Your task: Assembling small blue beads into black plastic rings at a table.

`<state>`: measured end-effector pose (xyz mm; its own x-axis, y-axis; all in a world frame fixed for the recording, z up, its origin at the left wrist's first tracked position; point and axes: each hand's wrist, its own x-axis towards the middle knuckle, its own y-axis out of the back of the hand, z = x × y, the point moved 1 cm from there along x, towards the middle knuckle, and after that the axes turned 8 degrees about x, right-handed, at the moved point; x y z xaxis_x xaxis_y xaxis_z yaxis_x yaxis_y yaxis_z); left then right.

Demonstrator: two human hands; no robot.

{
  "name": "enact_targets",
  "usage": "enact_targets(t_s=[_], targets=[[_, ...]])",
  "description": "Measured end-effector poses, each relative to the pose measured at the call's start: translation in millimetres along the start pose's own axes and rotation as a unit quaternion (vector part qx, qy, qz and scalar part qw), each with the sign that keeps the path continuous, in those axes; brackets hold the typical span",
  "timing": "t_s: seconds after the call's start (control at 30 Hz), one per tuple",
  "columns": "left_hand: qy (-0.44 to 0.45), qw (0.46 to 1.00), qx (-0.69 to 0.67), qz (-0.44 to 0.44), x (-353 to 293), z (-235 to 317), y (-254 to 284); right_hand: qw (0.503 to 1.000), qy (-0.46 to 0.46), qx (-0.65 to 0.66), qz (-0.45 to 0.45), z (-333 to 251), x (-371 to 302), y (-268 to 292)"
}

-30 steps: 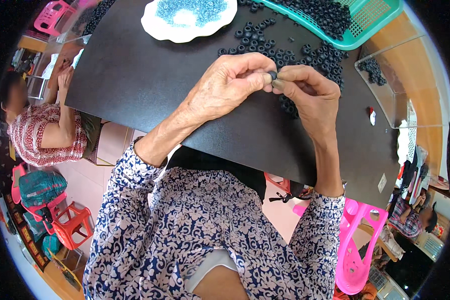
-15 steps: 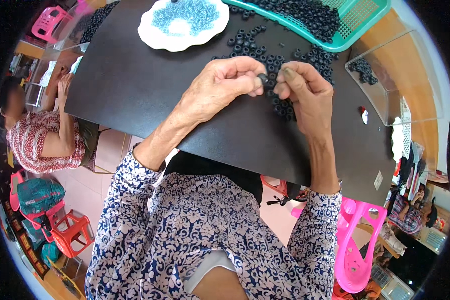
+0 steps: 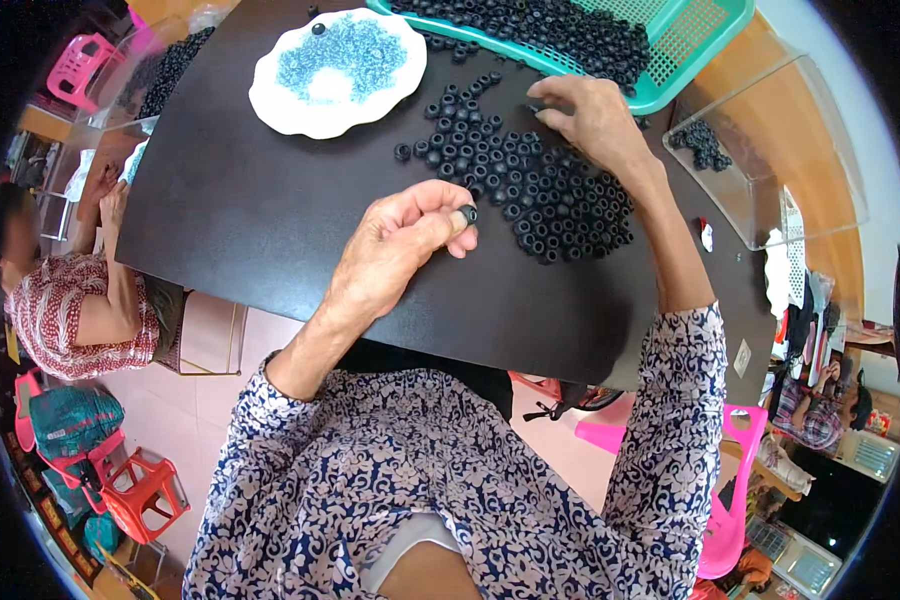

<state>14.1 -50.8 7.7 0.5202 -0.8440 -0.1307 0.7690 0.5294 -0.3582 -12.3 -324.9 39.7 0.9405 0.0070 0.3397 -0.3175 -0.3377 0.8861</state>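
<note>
Between the thumb and fingertips of my left hand (image 3: 395, 240) sits a small round black part (image 3: 468, 213) with a hole, like a bead. It is held just above the dark table, in front of a loose spread of matching black parts (image 3: 510, 185). My right hand (image 3: 600, 120) reaches over the far right of that spread, close to the green basket; its thumb and forefinger are apart, with nothing plainly between them. To the far left, a white scalloped plate (image 3: 315, 122) carries tiny clear bluish pieces (image 3: 345, 55) and one black part (image 3: 318, 29) near its rim.
A green perforated basket (image 3: 705, 60) full of black parts lies at the back. Clear bins stand on the right (image 3: 810, 190) and far left (image 3: 120, 110). Another person (image 3: 90, 300) sits at the left. Pink (image 3: 725, 530) and red (image 3: 150, 500) stools are around the table (image 3: 240, 200).
My hands have separated: the right one moved up and away over the black parts, while the left drew down and left with its black part. The view has shifted slightly.
</note>
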Motion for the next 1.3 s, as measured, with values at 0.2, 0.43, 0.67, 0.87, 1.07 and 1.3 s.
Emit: enact_targets(t_s=[0.2, 0.43, 0.67, 0.87, 1.07, 1.3], targets=[[-0.027, 0.999, -0.019, -0.007, 0, -1, 3, 1.0, -0.02, -0.004, -0.017, -6, 8, -7], [-0.034, 0.999, -0.016, 0.021, 1, 3, 10, 0.919, -0.145, 0.361, 0.055, -89, -25, -4], [-0.062, 0.997, -0.005, 0.04, 6, 1, 13, 0.822, -0.209, 0.523, 0.084, -117, -62, -28], [-0.064, 0.997, -0.003, 0.042, 6, 0, 13, 0.794, -0.212, 0.561, 0.099, -118, -66, -29], [-0.077, 0.996, 0.034, 0.034, 3, 1, 12, 0.767, -0.192, 0.599, 0.124, -127, -68, -31], [-0.105, 0.991, 0.078, 0.035, -1, 5, 8, 0.774, -0.195, 0.59, 0.123, -130, -71, -31]])
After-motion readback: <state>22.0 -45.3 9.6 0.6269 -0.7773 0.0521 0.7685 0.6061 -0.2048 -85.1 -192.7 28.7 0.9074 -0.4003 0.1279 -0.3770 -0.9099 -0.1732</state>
